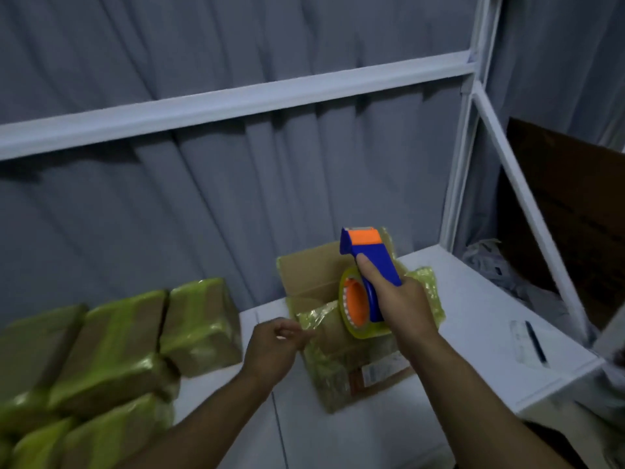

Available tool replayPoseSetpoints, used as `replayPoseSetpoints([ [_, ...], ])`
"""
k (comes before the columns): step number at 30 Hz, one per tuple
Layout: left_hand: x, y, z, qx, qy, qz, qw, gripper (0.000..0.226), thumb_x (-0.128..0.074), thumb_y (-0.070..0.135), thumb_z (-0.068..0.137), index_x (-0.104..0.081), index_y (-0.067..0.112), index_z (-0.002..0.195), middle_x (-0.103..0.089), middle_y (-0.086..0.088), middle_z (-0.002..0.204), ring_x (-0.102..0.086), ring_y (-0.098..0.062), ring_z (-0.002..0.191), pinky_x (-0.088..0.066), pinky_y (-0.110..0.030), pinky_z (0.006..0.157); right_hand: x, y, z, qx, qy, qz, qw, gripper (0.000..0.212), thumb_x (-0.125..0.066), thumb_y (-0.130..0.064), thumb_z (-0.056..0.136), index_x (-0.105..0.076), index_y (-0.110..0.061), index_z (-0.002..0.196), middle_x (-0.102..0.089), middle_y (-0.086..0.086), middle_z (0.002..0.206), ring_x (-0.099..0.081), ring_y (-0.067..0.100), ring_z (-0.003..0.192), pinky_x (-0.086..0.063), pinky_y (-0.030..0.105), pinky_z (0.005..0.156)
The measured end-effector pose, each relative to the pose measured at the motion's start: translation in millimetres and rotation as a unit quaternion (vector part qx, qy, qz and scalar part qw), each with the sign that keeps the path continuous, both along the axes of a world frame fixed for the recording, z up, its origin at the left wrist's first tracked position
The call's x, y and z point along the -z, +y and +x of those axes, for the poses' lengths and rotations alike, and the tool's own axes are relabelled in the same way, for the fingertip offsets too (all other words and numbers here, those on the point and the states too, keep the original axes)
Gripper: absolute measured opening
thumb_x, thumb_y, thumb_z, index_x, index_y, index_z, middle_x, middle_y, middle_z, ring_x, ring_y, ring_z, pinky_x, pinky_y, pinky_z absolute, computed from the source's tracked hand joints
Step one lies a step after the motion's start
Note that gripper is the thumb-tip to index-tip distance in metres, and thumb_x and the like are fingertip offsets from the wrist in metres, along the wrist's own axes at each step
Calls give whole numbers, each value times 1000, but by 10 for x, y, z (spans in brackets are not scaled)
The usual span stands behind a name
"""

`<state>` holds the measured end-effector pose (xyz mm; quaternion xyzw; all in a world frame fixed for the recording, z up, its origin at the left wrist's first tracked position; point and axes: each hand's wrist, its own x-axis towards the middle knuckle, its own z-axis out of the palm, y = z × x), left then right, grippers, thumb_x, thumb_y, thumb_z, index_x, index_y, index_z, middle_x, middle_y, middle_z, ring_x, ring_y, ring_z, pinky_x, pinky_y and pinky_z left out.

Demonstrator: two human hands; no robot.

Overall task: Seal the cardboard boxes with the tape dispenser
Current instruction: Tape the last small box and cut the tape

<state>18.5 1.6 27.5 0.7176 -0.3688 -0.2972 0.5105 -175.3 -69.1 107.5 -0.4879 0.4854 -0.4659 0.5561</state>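
A label (375,369) on the open cardboard box (314,277) carries print too blurred to read. The right hand (402,309) grips the handle of the blue-and-orange tape dispenser (373,257) above the box on the white table (473,319). The dispenser's long axis points away from the person, cutter end far and raised, roll nearest. The left hand (274,346), fingers curled, pinches the loose tape end (313,318)
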Motion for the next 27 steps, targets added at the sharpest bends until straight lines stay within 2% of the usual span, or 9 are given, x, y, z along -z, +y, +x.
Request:
replayPoseSetpoints([
  [3,8,567,85,-33,-18,-6,999,18,-87,13,74,-69,12,75,-70,-7,69,-68,-15,68,-52,-22,65,48,443,162,-19,18,-15,1000,40,-77,-55,83,-72,-16,84,-70,-6,69,-65,0,56,-45,12,49],
  [6,11,1042,206,-47,-25,-21,998,20,-83,4,76,-66,7,85,-64,-8,66,-67,-9,63,-52,-24,65,125,797,296,-58,27,-37,997,40,-77,-54,83,-69,-16,75,-65,-9,58,-61,-2,50,-43,10,46],
  [12,76,1762,527,-93,-69,-25,993,30,-83,9,78,-63,16,100,-64,0,66,-67,-26,68,-50,-30,66,238,1161,463,-107,58,-57,991,47,-72,-64,80,-74,-19,94,-76,-3,81,-73,7,75,-59,28,71],
  [15,160,1894,552,-107,-136,-22,985,42,-83,13,78,-52,18,106,-64,-2,88,-65,-20,77,-50,-26,64,322,1232,573,-118,87,-52,988,49,-72,-63,81,-73,-16,91,-75,0,79,-72,9,73,-57,27,68],
  [17,215,1908,556,-113,-189,2,976,59,-85,21,76,-47,16,120,-56,-3,115,-59,-22,101,-49,-33,80,378,1266,659,-125,96,-45,986,53,-73,-65,79,-74,-13,88,-74,1,77,-71,11,70,-53,27,64],
  [19,247,1828,698,-108,-223,46,968,88,-90,33,66,-40,14,136,-44,-7,134,-46,-24,121,-45,-41,97,429,1276,735,-136,107,-43,984,52,-74,-66,78,-73,-16,87,-74,-3,75,-71,7,69,-51,24,62],
  [23,134,1450,1084,-90,-112,56,988,135,-92,62,40,-19,31,148,-41,-1,147,-45,-21,133,-47,-48,103,495,1275,845,-138,129,-68,980,50,-75,-67,75,-73,-18,86,-75,-6,76,-71,4,71,-54,23,62],
  [25,53,1245,1172,-85,-89,35,992,140,-98,52,43,-12,30,151,-43,2,145,-48,-20,130,-47,-44,103,500,1258,870,-126,133,-72,980,50,-75,-68,75,-69,-18,76,-71,-8,66,-67,3,62,-48,20,57],
  [27,-97,1109,1118,-68,-60,4,996,128,-95,29,62,-8,25,155,-43,5,136,-51,-15,119,-47,-35,97,498,1222,869,-116,141,-73,980,50,-75,-66,77,-60,-20,65,-60,-11,54,-58,1,51,-40,17,52],
])
